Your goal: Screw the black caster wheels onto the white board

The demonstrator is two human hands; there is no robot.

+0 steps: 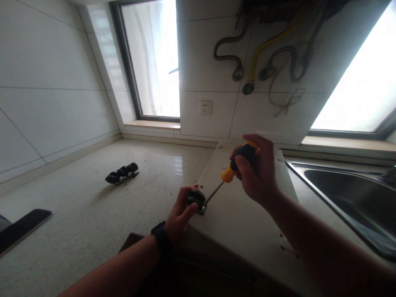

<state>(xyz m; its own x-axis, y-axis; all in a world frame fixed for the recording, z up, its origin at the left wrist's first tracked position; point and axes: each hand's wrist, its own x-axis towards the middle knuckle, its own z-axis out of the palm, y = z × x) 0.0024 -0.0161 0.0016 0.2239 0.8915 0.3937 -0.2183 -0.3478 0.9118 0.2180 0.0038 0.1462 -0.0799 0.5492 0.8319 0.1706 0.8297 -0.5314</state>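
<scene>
A caster (pixel 196 198) with a dark wheel and a metal mounting plate sits at the near left corner of a white board (pixel 238 218). My left hand (pixel 180 211), wearing a dark wristband, grips the wheel between thumb and fingers. In my right hand (pixel 260 175) is a screwdriver (pixel 228 175) with an orange and black handle. Its shaft slants down to the left, and the tip meets the caster's plate. Whether a screw is under the tip is too small to tell. Small dark holes show elsewhere on the board.
Several black casters (pixel 121 173) lie in a row on the speckled countertop (pixel 139 210). A long dark flat object (pixel 26 229) rests at the left edge. A steel sink (pixel 349 198) borders the board on the right. Pipes (pixel 227 41) and a socket (pixel 205 107) are on the back wall.
</scene>
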